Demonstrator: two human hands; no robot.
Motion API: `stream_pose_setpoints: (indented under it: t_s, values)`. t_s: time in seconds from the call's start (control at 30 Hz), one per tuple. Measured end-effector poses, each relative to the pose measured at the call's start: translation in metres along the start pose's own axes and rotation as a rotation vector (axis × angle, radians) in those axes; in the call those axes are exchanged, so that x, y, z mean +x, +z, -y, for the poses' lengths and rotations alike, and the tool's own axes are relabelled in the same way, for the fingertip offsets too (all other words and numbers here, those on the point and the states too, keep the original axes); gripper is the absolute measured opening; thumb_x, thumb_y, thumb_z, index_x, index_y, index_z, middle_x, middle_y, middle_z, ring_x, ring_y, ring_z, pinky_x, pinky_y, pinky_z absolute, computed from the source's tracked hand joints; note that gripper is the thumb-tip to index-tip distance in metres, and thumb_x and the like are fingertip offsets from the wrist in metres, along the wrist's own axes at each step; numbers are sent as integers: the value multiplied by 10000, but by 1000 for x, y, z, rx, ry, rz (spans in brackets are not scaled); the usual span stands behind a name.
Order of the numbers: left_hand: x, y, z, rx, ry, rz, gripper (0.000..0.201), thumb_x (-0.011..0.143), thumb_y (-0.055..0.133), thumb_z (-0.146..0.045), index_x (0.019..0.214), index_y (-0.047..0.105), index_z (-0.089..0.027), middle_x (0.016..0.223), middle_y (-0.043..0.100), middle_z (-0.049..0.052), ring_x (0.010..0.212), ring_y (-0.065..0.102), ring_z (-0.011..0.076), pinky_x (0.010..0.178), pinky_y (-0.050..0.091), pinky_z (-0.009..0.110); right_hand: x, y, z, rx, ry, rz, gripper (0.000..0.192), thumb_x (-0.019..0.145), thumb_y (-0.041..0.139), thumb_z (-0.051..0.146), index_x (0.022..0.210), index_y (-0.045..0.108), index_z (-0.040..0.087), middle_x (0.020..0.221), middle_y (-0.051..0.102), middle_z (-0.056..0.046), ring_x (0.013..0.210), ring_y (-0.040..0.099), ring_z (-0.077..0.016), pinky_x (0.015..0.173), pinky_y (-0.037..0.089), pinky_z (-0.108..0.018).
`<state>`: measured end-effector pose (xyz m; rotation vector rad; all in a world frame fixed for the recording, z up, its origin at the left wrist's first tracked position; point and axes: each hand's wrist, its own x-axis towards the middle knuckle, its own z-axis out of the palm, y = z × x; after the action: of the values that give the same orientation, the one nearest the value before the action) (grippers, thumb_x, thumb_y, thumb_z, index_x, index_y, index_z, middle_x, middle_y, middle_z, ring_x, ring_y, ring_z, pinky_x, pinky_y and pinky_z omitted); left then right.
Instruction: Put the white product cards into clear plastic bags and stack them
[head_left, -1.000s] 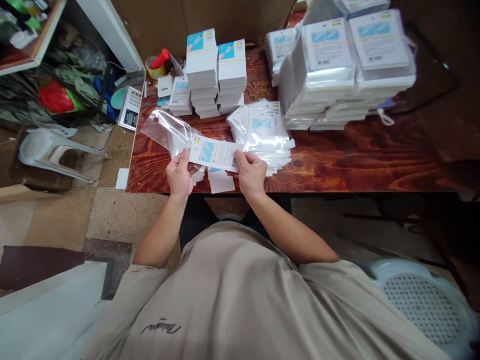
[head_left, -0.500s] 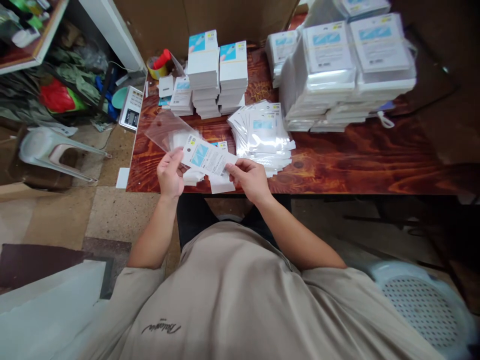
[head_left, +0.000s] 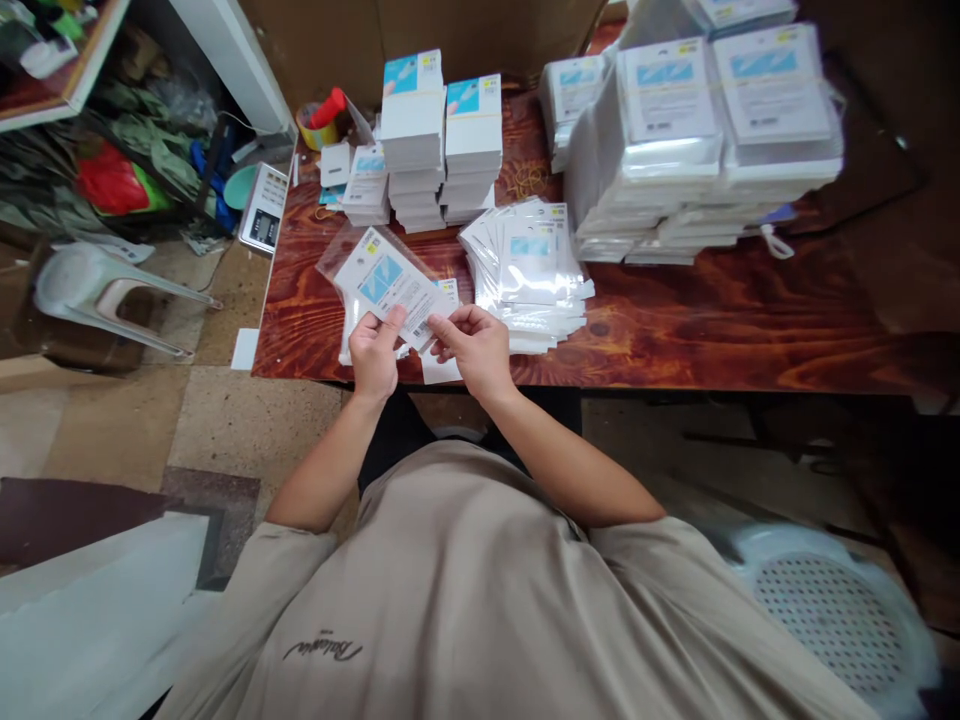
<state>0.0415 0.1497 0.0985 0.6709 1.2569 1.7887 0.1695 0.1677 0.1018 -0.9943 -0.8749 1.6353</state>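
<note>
A white printed card point(head_left: 382, 280) with a blue picture lies inside a clear plastic sleeve point(head_left: 335, 262), tilted above the table. My left hand point(head_left: 376, 352) pinches the sleeved card at its lower left edge, thumb on top. At the lower right end, by the sleeve's opening, the fingers of my right hand point(head_left: 474, 345) are closed on the card. Beneath lie more clear sleeves point(head_left: 351, 325) and a few cards point(head_left: 448, 292), partly hidden by my hands. Right of them spreads a pile of filled sleeves point(head_left: 529, 265).
Tall stacks of cards point(head_left: 412, 135) stand at the back of the wooden table point(head_left: 712, 330). Large bundles of sleeved cards point(head_left: 660, 130) rise at the back right. A tape roll point(head_left: 319, 130) and a scale point(head_left: 262, 212) are at the left. Plastic stools stand point(head_left: 97, 290) on the floor.
The card has gone deeper into the sleeve, which now surrounds most of it. My left hand has moved right and lower along the edge, closer to my right hand.
</note>
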Motion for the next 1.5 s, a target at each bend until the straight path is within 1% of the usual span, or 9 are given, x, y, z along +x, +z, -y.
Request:
stream_pose_setpoints:
  t_s: [0.43, 0.57, 0.7, 0.83, 0.93, 1.03, 1.13, 1.33, 1.5]
  values:
    - [8, -3, -3, 63, -47, 135, 457, 720, 897, -494, 1011, 709, -196, 1026, 767, 69, 929, 737, 200, 885, 599, 349, 15, -14, 2, -537, -441, -132, 492, 749, 848, 499, 1077, 632, 203, 943, 686, -23, 763, 598, -133, 682, 513, -273]
    - [29, -16, -19, 577, -6, 200, 500, 839, 759, -592, 1100, 691, -171, 964, 731, 105, 917, 714, 244, 878, 577, 395, 48, -45, 20, -579, -428, -42, 394, 888, 675, 392, 1223, 583, 206, 833, 671, 1, 719, 611, -150, 701, 526, -308]
    - [62, -44, -27, 1326, 210, -126, 555, 791, 819, -474, 1197, 642, -138, 1260, 641, 201, 1276, 572, 369, 1125, 418, 499, 74, -93, 42, -910, -452, -381, 372, 892, 620, 304, 1242, 595, 179, 853, 681, -25, 776, 619, -182, 847, 518, -407]
    - [89, -67, -22, 1466, -62, -46, 618, 689, 881, -450, 1152, 635, -122, 1140, 698, 165, 1065, 661, 321, 972, 499, 442, 73, -111, 48, -1294, -420, -631, 401, 829, 675, 254, 1203, 662, 109, 1121, 702, -179, 1072, 595, -308, 990, 435, -524]
    - [98, -72, -21, 1411, -85, -68, 465, 666, 888, -386, 1003, 667, -153, 1022, 725, 92, 894, 667, 232, 848, 502, 352, 51, -91, 40, -1377, -633, -396, 375, 861, 666, 268, 1206, 673, 122, 1270, 652, -203, 1196, 556, -339, 1001, 439, -510]
    - [98, -73, -27, 1410, -46, -95, 284, 683, 856, -359, 819, 687, -175, 841, 707, 45, 753, 633, 193, 765, 478, 329, 21, -58, 27, -1488, -737, 406, 305, 900, 690, 312, 1155, 699, 146, 1265, 681, -166, 1203, 580, -320, 996, 461, -457]
    - [95, -74, -34, 1420, -21, -89, 208, 711, 826, -349, 736, 699, -187, 737, 672, 38, 705, 614, 202, 759, 478, 353, -3, -35, 15, -1685, -655, 819, 309, 893, 717, 306, 1111, 706, 87, 1294, 658, -199, 1222, 568, -359, 941, 483, -444]
    - [87, -64, -35, 749, -40, -137, 184, 777, 731, -125, 815, 561, -187, 749, 663, 25, 708, 691, 180, 672, 542, 292, -13, -35, 15, -1766, -611, 925, 240, 995, 467, 123, 1044, 699, 90, 1083, 714, -157, 1028, 661, -277, 743, 477, -355]
    - [83, -55, -27, 292, -236, -134, 133, 836, 741, -146, 906, 629, -154, 802, 718, 42, 740, 728, 146, 694, 589, 250, -11, -51, 31, -1370, -809, 330, 304, 1041, 459, 258, 1057, 749, 171, 1044, 781, -101, 932, 723, -199, 811, 525, -307]
